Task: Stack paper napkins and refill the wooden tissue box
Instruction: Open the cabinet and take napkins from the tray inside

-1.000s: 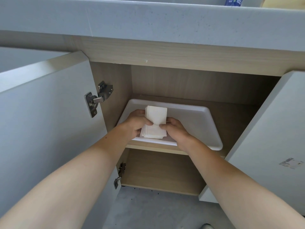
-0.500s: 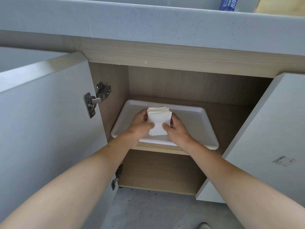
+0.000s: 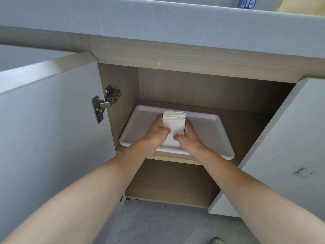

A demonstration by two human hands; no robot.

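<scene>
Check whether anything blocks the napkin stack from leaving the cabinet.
Nothing visible does. Left hand and right hand grip the napkin stack; both doors stand open; only the tray's low front rim lies ahead.

place: likely a home kitchen
evidence: grey speckled surface [image 3: 158,20] over wood base cabinet [image 3: 175,55], hinged doors [image 3: 44,129] open, blue packet [image 3: 246,2] on top

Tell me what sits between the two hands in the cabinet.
In the head view, the stack of paper napkins sits between the left hand and the right hand, which grip it from either side over the white tray.
</scene>
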